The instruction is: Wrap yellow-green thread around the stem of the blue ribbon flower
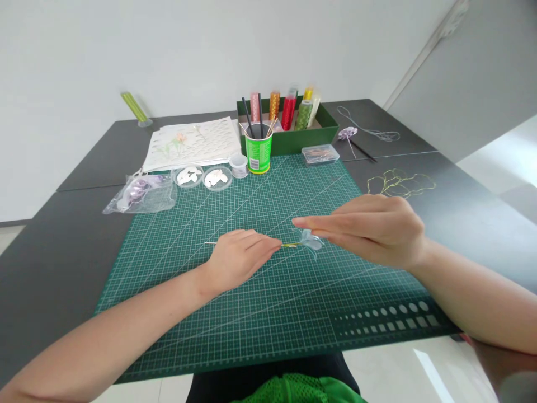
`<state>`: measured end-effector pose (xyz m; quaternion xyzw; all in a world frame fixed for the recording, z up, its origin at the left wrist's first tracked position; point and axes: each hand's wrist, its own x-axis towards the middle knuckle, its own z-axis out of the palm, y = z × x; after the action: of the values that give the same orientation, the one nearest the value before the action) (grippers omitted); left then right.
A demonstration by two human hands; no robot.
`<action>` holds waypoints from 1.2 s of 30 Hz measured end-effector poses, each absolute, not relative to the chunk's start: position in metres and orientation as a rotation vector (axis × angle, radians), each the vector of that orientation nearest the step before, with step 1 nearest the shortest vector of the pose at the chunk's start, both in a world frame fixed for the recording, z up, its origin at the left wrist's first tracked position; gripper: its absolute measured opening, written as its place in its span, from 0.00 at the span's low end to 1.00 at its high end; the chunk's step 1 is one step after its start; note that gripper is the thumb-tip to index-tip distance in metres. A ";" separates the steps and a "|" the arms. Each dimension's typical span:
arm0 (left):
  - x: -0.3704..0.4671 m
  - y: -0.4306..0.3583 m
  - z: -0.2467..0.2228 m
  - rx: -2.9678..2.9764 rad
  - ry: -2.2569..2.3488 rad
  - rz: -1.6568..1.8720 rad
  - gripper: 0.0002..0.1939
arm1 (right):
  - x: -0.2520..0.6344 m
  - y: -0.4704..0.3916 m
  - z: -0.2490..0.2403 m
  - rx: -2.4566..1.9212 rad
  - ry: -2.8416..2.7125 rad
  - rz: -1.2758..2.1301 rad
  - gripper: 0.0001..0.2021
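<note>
Over the green cutting mat (260, 313), my left hand (241, 258) is closed round a thin stem, whose pale end sticks out to its left. A yellow-green part of the stem (290, 245) shows to the right of my fingertips. At that end sits a pale blue flower (311, 240) with thin, translucent petals. My right hand (369, 229) has its fingers pressed together, and the fingertips pinch the flower's upper edge from the right. Part of the flower lies behind those fingers.
Along the back stand a green box (293, 141) of thread spools, a green cup (258, 154) with sticks, and a clear case (320, 154). White sheets (159, 159), dishes of white pieces (217, 178) and a plastic bag (145, 196) lie left. Yellow-green thread (400, 184) lies right.
</note>
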<state>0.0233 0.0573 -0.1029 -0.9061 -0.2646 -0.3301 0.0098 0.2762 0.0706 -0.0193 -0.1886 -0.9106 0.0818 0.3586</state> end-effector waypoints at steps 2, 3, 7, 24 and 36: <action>0.023 0.057 -0.104 -2.843 -0.749 -1.055 0.06 | 0.275 0.075 -0.024 -0.589 -2.310 0.178 0.14; 0.022 0.057 -0.104 -2.846 -0.715 -1.062 0.06 | 0.275 0.078 -0.026 -0.626 -2.290 0.172 0.14; 0.020 0.057 -0.103 -2.868 -0.641 -1.079 0.06 | 0.275 0.090 -0.037 -0.747 -2.241 0.228 0.12; 0.017 0.057 -0.102 -2.901 -0.613 -1.178 0.08 | 0.277 0.130 -0.088 -0.914 -2.342 0.580 0.13; 0.006 0.064 -0.105 -2.658 -0.959 -1.351 0.07 | 0.267 0.140 -0.125 -0.926 -2.514 0.631 0.12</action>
<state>0.0063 0.0642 -0.1051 -0.8487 -0.3062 -0.4313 0.0046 0.2667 0.1398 -0.1250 -0.3300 -0.8962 0.2248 0.1932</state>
